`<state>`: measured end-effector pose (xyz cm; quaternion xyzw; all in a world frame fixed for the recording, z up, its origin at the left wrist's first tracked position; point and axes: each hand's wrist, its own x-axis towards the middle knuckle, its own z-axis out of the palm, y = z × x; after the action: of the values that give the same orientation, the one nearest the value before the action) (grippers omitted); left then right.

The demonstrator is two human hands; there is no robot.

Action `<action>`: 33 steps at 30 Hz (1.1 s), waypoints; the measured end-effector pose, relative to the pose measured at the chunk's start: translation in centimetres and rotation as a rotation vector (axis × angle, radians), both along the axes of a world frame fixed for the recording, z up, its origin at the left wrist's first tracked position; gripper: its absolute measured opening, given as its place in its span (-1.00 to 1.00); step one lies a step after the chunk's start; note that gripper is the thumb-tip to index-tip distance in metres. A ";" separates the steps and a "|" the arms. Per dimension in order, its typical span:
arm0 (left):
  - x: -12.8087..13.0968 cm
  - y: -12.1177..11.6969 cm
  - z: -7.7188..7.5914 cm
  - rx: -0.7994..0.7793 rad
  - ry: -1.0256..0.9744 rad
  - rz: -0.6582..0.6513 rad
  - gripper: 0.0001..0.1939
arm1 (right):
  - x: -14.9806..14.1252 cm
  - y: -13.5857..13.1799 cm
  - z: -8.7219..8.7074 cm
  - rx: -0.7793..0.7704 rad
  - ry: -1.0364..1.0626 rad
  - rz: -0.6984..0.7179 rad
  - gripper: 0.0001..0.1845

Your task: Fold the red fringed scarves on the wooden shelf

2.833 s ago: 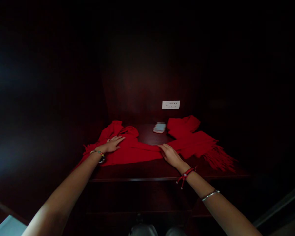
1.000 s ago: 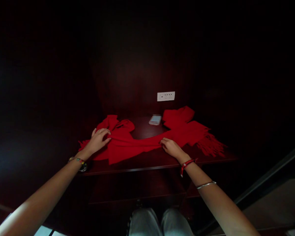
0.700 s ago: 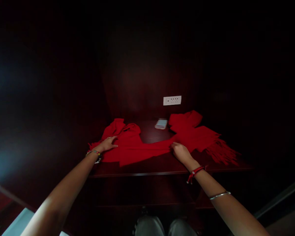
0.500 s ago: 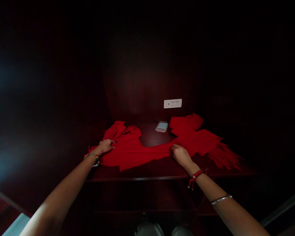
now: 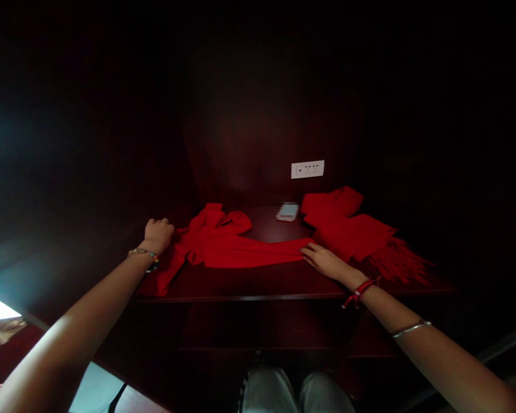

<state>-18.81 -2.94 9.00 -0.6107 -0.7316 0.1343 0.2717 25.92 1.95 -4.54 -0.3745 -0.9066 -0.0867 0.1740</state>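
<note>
A long red scarf [image 5: 249,252] with a fringed end lies across a dark wooden shelf [image 5: 258,284]. It is bunched at the left, drawn into a narrow strip in the middle and folded in layers at the right. My left hand [image 5: 159,234] is closed at the scarf's left end, fingers curled and partly hidden, with cloth running from it. On the middle strip, near the right-hand folds, rests my right hand [image 5: 329,264], its fingers stretched out and touching the fabric.
Behind the scarf lies a small pale rectangular object [image 5: 287,212], blurred out. A white socket panel [image 5: 308,169] is on the dark back wall. Dark walls close in the sides. My knees [image 5: 269,393] are below the shelf.
My left hand has moved left and away from me, pulling the scarf's left part. The middle strip has narrowed. My right hand has loosened from a pinch to stretched fingers.
</note>
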 end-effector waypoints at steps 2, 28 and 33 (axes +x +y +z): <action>1.0 0.2 -0.6 -0.013 -0.022 0.025 -0.68 | 0.5 -0.1 0.0 -0.005 -0.009 0.006 -0.67; 8.7 1.2 -4.4 -0.300 -0.056 -0.961 -0.78 | 0.0 0.4 -1.1 -0.042 0.069 0.040 -0.59; 7.4 -1.1 -6.6 -0.309 0.016 -0.941 -0.64 | 0.0 0.1 -0.8 -0.045 0.057 0.029 -0.58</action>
<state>-11.45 -4.00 2.40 -0.9070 -0.3457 0.1086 0.2147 25.92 2.02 -5.33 -0.3675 -0.9083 -0.0532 0.1925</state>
